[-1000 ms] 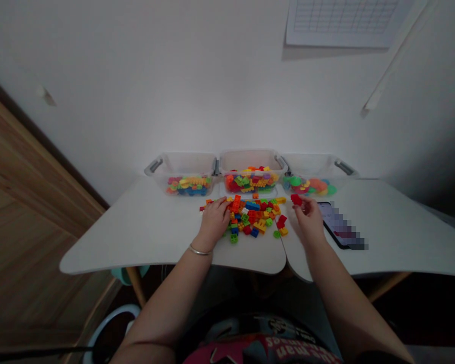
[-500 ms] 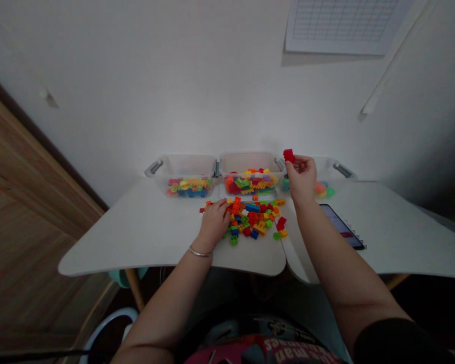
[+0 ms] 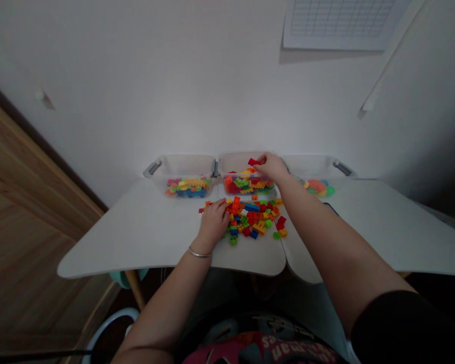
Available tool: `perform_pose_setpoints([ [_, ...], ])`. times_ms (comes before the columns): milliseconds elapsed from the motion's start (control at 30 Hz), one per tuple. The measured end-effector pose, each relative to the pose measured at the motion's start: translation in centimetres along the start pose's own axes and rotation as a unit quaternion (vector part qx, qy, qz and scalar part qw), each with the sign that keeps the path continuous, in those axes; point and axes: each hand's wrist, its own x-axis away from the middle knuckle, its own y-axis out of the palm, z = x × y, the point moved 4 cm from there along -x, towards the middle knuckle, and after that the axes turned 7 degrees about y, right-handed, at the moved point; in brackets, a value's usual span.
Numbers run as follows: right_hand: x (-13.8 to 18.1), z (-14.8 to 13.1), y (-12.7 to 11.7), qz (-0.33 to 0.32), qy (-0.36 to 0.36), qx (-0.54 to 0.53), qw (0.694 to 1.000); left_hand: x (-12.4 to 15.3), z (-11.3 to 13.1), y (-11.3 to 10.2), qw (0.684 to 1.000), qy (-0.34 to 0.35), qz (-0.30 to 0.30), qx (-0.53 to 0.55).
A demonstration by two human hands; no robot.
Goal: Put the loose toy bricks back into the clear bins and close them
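My right hand pinches a red toy brick above the middle clear plastic bin. Inside that bin lie mixed coloured bricks. On the white table, a heap of loose building bricks spreads in front of the bins. At the heap's left edge rests my left hand, fingers stretched over the bricks and fingertips beside an orange brick. Nothing shows gripped in that hand, though its fingertips are partly hidden among the pieces.
A left clear bin holds colourful pieces, and a right clear bin holds rounder ones. My right forearm mostly covers a dark-edged tablet or phone. A seam divides the white tabletop; the wall stands behind the bins.
My right hand has moved left and slightly down, carrying the red brick from above the gap by the right bin to over the middle bin. My left hand stays put.
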Motion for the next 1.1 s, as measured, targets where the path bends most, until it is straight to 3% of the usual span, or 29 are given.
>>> perform_pose_setpoints([
  [233,-0.4,0.3,0.5,-0.042,0.038,0.045,0.997,0.0,-0.1,0.1,1.000,-0.001,-0.007,-0.002],
  [433,-0.2,0.6,0.3,0.003,0.008,0.025,1.000,0.0,0.0,0.0,1.000,-0.003,-0.012,0.000],
  [600,0.0,0.9,-0.4,0.063,-0.050,-0.106,0.991,0.0,-0.1,0.1,1.000,-0.002,-0.010,0.000],
  [733,3.1,1.8,-1.8,0.152,-0.108,-0.224,0.957,0.1,-0.1,0.0,1.000,-0.002,-0.012,-0.008],
  [833,6.8,3.8,-2.1,0.182,-0.114,-0.229,0.950,0.1,0.0,-0.1,1.000,0.002,-0.010,-0.012],
  [967,10.3,8.1,-0.9,0.114,-0.086,-0.174,0.974,0.2,0.1,-0.3,1.000,0.006,-0.009,-0.011],
  [1100,11.5,12.4,1.0,0.041,-0.049,-0.116,0.991,0.1,0.1,-0.3,1.000,0.009,-0.007,-0.010],
])
